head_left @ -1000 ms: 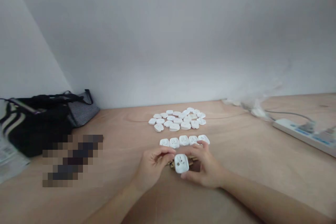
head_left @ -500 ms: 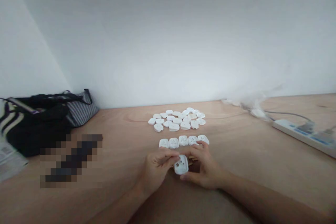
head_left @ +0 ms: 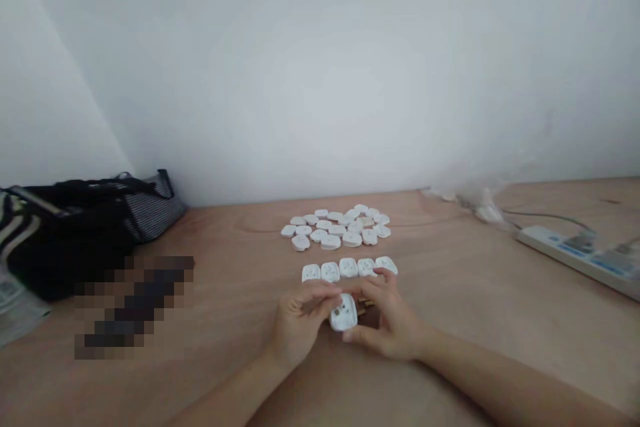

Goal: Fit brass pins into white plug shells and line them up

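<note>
Head view: right hand (head_left: 395, 321) grips a white plug housing (head_left: 343, 313) between thumb and fingers, slotted face tilted toward the camera, over the near middle of the wooden tabletop (head_left: 240, 257), far from its back edge. Left hand (head_left: 300, 325) has thumb and finger closed together at the housing's upper left; can't tell if they pinch its rim or some small part. Change: a second ago the left fingertips are just off the housing's side, now they lap over its face, so both hands look busy on this one piece; fitting or adjusting seems likely, not finished. Brass-coloured pieces (head_left: 367, 304) lie just behind it, partly hidden by the right hand. Farther back, a row of five white housings (head_left: 349, 267), then a loose cluster of white housings (head_left: 336, 230) toward the back edge. Power strip (head_left: 575, 250) sits toward the right edge, clear plastic bag (head_left: 487, 207) at the back edge, black bag (head_left: 75, 233) at the back left corner.
</note>
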`<move>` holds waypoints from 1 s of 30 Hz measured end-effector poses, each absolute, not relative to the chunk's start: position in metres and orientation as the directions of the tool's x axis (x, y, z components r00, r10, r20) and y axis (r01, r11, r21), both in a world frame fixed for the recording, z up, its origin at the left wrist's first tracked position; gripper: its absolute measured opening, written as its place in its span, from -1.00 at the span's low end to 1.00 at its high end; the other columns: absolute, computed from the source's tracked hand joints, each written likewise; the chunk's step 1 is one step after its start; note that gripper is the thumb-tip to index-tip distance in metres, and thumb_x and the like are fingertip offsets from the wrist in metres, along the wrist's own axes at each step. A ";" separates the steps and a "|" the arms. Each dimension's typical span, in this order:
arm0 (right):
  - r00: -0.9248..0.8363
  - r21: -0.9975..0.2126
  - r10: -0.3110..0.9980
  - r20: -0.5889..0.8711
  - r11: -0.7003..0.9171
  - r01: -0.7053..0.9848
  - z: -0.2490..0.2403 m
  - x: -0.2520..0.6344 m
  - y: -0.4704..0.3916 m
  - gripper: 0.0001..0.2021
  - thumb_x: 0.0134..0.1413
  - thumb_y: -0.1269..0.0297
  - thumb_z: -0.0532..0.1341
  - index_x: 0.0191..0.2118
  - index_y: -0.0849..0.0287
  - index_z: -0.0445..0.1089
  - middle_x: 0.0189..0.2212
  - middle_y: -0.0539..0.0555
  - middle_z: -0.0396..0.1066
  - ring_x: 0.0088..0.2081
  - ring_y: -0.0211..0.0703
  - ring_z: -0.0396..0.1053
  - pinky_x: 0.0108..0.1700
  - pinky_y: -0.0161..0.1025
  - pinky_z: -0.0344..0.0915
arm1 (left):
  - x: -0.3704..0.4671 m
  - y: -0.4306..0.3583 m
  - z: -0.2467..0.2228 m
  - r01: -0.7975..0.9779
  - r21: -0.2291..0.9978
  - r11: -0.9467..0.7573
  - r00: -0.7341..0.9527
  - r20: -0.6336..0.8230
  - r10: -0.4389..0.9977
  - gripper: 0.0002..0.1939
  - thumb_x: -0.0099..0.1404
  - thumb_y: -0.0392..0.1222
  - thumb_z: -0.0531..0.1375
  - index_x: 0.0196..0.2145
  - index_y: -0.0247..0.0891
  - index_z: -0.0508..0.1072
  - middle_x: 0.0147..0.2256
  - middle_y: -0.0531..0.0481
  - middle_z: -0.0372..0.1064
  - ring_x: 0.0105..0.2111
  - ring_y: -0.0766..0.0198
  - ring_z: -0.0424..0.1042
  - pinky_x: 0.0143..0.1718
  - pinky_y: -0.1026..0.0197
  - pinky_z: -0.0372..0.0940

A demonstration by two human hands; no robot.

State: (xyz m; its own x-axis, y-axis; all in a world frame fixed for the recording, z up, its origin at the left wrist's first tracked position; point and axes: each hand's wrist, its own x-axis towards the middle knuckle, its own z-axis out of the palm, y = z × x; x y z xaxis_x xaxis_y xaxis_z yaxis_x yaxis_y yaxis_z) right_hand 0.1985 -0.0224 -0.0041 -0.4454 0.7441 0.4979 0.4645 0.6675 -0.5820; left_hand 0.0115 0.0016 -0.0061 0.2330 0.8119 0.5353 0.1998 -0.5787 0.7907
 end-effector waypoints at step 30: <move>-0.427 -0.449 0.822 0.377 0.565 0.692 0.001 0.233 -0.007 -0.79 -0.08 0.16 0.28 -0.30 0.10 0.35 -0.32 0.03 0.42 -0.21 -0.06 0.30 -0.08 -0.04 0.01 | -0.003 -0.005 0.007 0.408 0.693 -0.594 0.513 0.364 0.777 -0.55 0.03 -0.30 0.27 -0.07 -0.24 0.38 -0.13 -0.10 0.39 -0.15 0.13 0.41 -0.09 0.14 0.31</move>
